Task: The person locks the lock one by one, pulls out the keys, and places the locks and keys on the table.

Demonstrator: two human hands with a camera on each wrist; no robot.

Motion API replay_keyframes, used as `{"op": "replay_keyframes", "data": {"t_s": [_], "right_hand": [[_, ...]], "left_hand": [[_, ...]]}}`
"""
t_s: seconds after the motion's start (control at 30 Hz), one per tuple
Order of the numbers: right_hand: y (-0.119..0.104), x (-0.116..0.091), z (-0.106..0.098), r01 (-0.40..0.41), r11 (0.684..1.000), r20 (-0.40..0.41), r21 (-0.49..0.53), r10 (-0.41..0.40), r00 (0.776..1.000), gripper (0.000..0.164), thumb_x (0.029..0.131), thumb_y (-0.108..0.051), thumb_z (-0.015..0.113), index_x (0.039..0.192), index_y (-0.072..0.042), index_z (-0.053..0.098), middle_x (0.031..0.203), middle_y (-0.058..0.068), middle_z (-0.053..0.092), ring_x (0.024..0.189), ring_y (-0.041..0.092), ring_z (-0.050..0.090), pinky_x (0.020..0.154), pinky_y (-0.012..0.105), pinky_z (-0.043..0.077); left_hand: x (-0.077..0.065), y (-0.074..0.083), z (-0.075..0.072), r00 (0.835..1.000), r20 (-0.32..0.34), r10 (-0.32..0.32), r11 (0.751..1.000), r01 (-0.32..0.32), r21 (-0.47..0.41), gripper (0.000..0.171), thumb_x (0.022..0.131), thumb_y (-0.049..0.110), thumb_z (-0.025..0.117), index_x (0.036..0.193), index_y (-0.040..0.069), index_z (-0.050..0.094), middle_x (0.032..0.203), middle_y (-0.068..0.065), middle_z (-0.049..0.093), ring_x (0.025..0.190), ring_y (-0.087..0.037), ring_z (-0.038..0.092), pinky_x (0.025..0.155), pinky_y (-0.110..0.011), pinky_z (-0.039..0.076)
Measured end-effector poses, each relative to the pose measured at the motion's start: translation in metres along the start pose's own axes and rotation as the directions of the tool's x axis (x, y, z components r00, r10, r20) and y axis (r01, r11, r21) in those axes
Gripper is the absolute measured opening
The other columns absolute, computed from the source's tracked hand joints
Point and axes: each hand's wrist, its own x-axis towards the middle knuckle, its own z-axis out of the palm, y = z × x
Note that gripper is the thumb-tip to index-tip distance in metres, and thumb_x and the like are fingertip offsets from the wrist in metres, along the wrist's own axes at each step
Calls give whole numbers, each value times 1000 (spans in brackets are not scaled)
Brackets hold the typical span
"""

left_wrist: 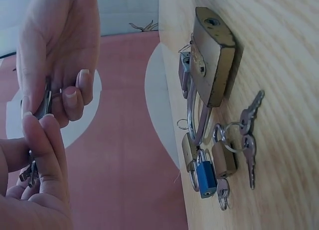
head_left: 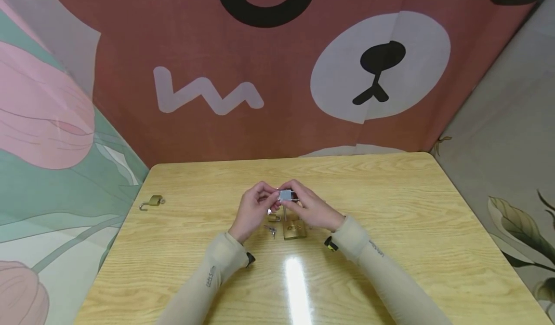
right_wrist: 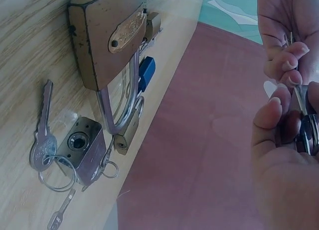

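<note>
A grey rectangular padlock (head_left: 285, 195) is held up between both hands, above the table. My right hand (head_left: 310, 207) grips it, and its shackle points to the right. At the padlock's left end are the fingertips of my left hand (head_left: 253, 209). Small keys (left_wrist: 31, 172) stick out from the left hand's fingers in the left wrist view; whether one sits in the keyhole is hidden. Below the hands, a large brass padlock (head_left: 295, 229) lies on the table (head_left: 195, 252). Around it are a blue padlock (left_wrist: 206, 179) and small brass padlocks (left_wrist: 224, 158).
A pair of keys on a ring (head_left: 271, 231) lies left of the large padlock. By it, in the right wrist view, sits a silver block-shaped padlock (right_wrist: 82, 150). At the table's far left lies an open brass padlock (head_left: 156, 200). Printed cloth (head_left: 286, 137) hangs behind the table.
</note>
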Motion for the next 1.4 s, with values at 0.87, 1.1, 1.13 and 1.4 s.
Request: {"op": "replay_keyframes", "data": {"t_s": [0.87, 1.1, 1.13, 1.4], "right_hand": [[14, -2, -29, -44, 997, -50, -70, 40, 998, 33, 102, -36, 50, 130, -18, 48, 119, 7, 58, 103, 18, 56, 88, 46, 53], [32, 3, -45, -114, 984, -67, -133, 106, 992, 39, 101, -38, 51, 134, -16, 49, 127, 3, 55, 111, 18, 54, 95, 49, 52], [35, 4, -47, -123, 982, -68, -142, 115, 991, 40, 101, -37, 52, 134, -15, 50, 126, 3, 56, 111, 18, 54, 95, 49, 52], [66, 5, -66, -180, 952, -111, -247, 157, 981, 41, 98, -36, 59, 132, -13, 57, 132, 5, 59, 115, 21, 55, 100, 51, 50]], "left_hand": [[7, -23, -11, 999, -9, 46, 999, -46, -23, 14, 95, 7, 62, 98, -7, 59, 90, -35, 66, 79, -44, 64, 62, -22, 61], [7, -23, -10, 1000, -4, 7, 1000, -7, 1, 14, 95, 6, 62, 101, -8, 60, 94, -34, 66, 81, -41, 66, 64, -23, 62], [7, -22, -10, 1000, -2, -2, 1000, 2, -2, 14, 95, 4, 62, 101, -8, 60, 95, -34, 66, 82, -42, 66, 65, -23, 62], [0, -1, -6, 999, 5, -37, 999, 37, 13, 13, 95, -3, 58, 104, -13, 58, 93, -27, 68, 87, -50, 63, 71, -40, 64]]}}
